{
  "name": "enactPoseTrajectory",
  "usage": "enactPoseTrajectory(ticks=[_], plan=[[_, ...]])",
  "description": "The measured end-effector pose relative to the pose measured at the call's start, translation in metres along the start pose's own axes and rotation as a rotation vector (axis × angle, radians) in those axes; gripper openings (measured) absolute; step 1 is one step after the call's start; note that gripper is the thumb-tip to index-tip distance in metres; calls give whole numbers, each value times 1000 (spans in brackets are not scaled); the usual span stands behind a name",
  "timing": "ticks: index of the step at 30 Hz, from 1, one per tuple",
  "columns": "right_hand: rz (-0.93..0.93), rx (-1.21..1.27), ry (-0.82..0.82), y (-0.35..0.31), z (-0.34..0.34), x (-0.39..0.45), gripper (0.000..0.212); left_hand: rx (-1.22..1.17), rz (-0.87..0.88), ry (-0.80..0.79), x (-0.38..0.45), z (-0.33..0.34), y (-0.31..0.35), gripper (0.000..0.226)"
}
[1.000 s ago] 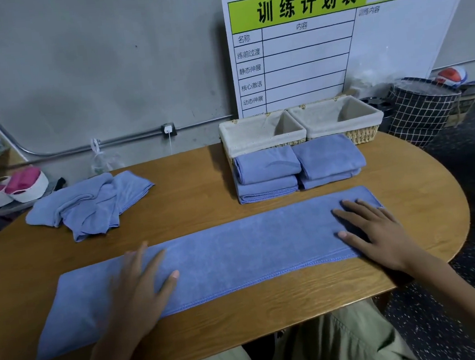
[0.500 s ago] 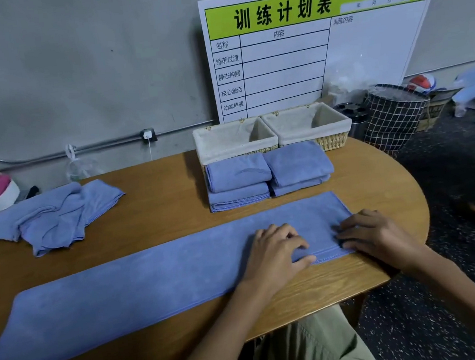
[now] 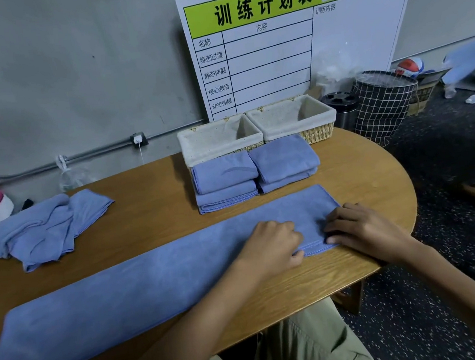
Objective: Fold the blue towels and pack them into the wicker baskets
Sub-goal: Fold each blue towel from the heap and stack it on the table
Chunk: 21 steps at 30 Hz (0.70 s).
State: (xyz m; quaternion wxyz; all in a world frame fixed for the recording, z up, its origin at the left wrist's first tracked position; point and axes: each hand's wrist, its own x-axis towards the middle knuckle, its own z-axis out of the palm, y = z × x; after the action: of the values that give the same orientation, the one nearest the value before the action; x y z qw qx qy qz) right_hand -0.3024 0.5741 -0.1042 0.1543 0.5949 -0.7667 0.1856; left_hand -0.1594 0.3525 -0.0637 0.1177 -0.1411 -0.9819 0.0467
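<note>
Long blue microfibre towel (image 3: 141, 279), folded into a narrow strip, lies flat on the oval wooden surface (image 3: 156, 187); its right end sits under both hands, the rest runs off to the left of them. Left hand (image 3: 272, 247): fingers curled, gripping the near hemmed edge of the strip just left of the end; right hand (image 3: 363, 231): fingers bent, pinching the end corner; whether the thumbs are under the cloth I cannot tell.

Just beyond the hands: two stacks of folded blue towels (image 3: 254, 175), touching each other; directly behind those, two cloth-lined wicker baskets (image 3: 257, 128), side by side, showing only lining. Far to the left of the left hand: a loose heap of unfolded blue towels (image 3: 43, 227).

Judgement: step in hand is the crosswise fold of the strip's right end over towards the left. To do it well: take both corners of the end together; lift low; carry across with hems aligned along the near edge; lay down square; smooth from the crease outward so no air ridge stays. Risk: only the near corner gripped, so the far corner drags and the fold skews.
</note>
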Motion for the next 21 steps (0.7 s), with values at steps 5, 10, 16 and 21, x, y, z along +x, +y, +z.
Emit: enactPoseTrajectory(ticks=[5, 10, 16, 21], plan=[[-36, 53, 6, -11, 5, 8, 38, 117, -15, -49, 11, -10, 11, 32], [-104, -43, 34, -21, 7, 20, 32, -110, -85, -15, 12, -10, 4, 21], [-61, -176, 74, -15, 5, 19, 22, -210, -152, 68, 5, -2, -5, 20], [7, -162, 91, -6, -7, 4, 24, -169, -128, 163, -2, 10, -1, 41]])
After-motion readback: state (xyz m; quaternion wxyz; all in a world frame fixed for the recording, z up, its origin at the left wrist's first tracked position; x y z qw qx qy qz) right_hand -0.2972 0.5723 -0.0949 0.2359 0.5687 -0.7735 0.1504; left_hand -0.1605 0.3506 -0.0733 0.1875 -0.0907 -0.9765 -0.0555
